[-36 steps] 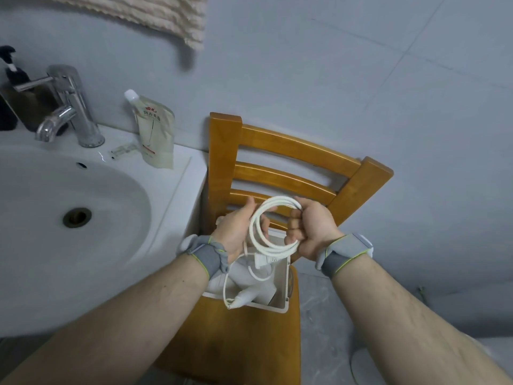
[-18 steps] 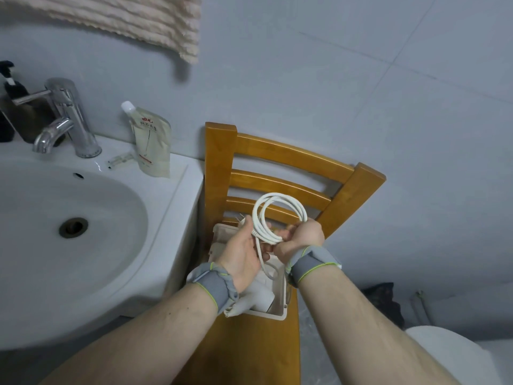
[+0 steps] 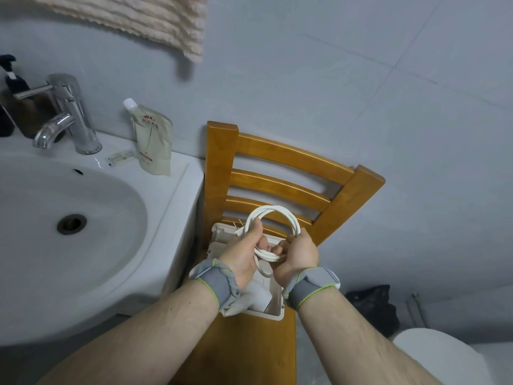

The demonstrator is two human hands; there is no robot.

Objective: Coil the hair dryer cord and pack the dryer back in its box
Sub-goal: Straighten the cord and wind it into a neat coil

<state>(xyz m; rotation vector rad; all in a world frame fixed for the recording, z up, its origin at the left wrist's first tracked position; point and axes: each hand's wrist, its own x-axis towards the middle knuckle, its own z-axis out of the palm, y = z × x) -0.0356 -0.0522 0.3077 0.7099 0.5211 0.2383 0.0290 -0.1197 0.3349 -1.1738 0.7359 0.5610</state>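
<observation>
Head view — both hands, left hand (image 3: 244,255) | right hand (image 3: 298,252), grip coiled cord (image 3: 277,218) above box (image 3: 273,311)

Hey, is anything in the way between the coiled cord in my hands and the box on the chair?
Nothing visible blocks it. The coiled cord is held by the left hand and right hand right above the open box on the chair. The dryer already lies inside, filling part of the box.

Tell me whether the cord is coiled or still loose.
Coiled. The white cord forms stacked round loops held above the box, gripped by the left hand and the right hand. One short tail hangs below.
</observation>
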